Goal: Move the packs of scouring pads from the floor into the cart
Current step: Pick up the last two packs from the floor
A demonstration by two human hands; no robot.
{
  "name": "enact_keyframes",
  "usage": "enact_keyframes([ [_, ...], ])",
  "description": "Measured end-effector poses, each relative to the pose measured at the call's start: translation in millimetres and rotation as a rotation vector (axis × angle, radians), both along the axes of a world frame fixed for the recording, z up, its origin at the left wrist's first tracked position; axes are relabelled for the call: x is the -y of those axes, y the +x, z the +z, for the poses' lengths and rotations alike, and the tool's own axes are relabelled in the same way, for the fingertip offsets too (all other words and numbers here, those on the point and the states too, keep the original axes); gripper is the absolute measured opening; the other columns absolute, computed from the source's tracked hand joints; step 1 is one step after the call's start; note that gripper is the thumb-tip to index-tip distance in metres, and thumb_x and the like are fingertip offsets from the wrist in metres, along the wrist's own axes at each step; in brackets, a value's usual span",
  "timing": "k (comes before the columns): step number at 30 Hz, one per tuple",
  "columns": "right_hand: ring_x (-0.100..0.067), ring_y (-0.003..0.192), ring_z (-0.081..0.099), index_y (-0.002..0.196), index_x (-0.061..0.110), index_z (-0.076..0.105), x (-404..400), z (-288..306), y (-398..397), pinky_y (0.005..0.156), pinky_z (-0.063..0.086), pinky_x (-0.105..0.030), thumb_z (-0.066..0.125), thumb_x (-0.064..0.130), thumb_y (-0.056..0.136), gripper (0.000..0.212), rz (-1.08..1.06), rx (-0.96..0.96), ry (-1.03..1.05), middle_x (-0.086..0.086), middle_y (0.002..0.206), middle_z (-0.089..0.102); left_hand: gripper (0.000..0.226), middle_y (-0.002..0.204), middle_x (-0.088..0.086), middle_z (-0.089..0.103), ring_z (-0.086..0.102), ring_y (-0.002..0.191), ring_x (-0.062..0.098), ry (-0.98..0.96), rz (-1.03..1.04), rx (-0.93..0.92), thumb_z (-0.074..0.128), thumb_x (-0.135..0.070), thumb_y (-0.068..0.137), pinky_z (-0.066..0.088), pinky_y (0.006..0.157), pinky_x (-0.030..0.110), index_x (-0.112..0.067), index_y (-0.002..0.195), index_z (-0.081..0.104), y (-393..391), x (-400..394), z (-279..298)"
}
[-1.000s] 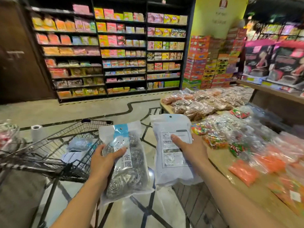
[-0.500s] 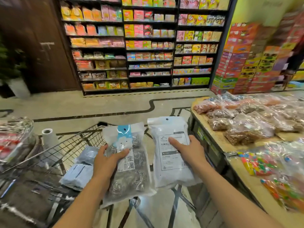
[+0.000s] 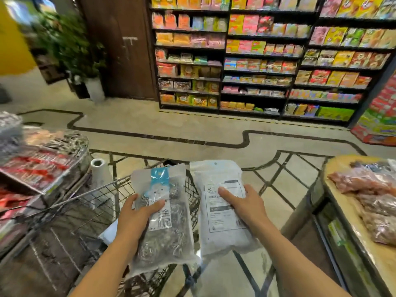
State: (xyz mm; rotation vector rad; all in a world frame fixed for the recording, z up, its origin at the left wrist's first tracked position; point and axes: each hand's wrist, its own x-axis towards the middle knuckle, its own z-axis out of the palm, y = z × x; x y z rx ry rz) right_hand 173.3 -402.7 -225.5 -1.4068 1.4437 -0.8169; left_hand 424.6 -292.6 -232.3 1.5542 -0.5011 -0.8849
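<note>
Two packs of scouring pads are held up side by side, near each other, above the near end of the wire cart [image 3: 100, 196]. The left pack [image 3: 165, 221] is a clear plastic bag showing coils of grey steel wool, with a teal header strip and a white label printed with dark characters; it hangs over the cart's right edge. The right pack [image 3: 220, 209] is a frosted white bag turned with its back outward, carrying a printed rectangular information panel and a small hang hole at the top; it sits just right of the cart, over the tiled floor [image 3: 192, 129]. The left hand [image 3: 137, 217] grips the left pack from its left edge, thumb curled across the front label. The right hand [image 3: 246, 204] grips the right pack from its right edge, thumb laid across the printed panel. Another pale pack [image 3: 108, 232] lies inside the cart below the left forearm. A counter [image 3: 351, 213] with bagged goods stands to the right.
</note>
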Motion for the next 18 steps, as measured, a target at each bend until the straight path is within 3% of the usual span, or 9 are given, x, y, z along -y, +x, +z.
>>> enact_keyframes([
  [4,-0.009,0.083,0.072,0.096,0.03,0.06,48,-21,52,0.075,0.059,-0.03,0.084,0.054,0.078,0.038,0.079,-0.036,0.021,0.011,0.094,0.073,0.075,0.123,0.007,0.067,0.066,0.089,0.013,0.036,0.03,-0.001,0.091,-0.019,0.073,0.047,0.063,0.027,-0.018,0.138,0.054,39,28,-27],
  [8,-0.004,0.08,0.072,0.102,0.028,0.064,88,-43,116,0.068,0.059,-0.024,0.082,0.055,0.08,0.039,0.208,-0.097,0.053,0.01,0.093,0.075,0.047,0.108,-0.003,0.072,0.068,0.09,0.013,0.1,0.133,-0.021,0.09,-0.02,0.074,0.049,0.068,0.03,-0.024,0.113,0.064,86,41,-55],
  [12,-0.003,0.074,0.074,0.099,0.027,0.068,111,-68,169,0.06,0.057,-0.018,0.085,0.043,0.081,0.029,0.303,-0.087,0.128,0.007,0.092,0.078,0.056,0.111,0.003,0.074,0.073,0.094,0.022,0.198,0.266,-0.047,0.092,-0.023,0.073,0.055,0.071,0.035,-0.021,0.121,0.063,129,44,-87],
  [15,-0.005,0.078,0.076,0.106,0.026,0.07,127,-93,202,0.067,0.062,-0.025,0.086,0.052,0.077,0.043,0.379,-0.126,0.161,0.008,0.094,0.079,0.053,0.106,0.003,0.076,0.075,0.091,0.026,0.253,0.366,-0.087,0.093,-0.023,0.071,0.061,0.079,0.044,-0.025,0.115,0.063,152,40,-113],
  [18,-0.009,0.083,0.075,0.114,0.022,0.065,142,-119,232,0.067,0.059,-0.023,0.085,0.056,0.075,0.055,0.438,-0.18,0.177,0.006,0.099,0.078,0.063,0.111,0.001,0.073,0.072,0.097,0.026,0.327,0.466,-0.101,0.095,-0.029,0.068,0.059,0.089,0.051,-0.027,0.12,0.06,166,36,-137],
])
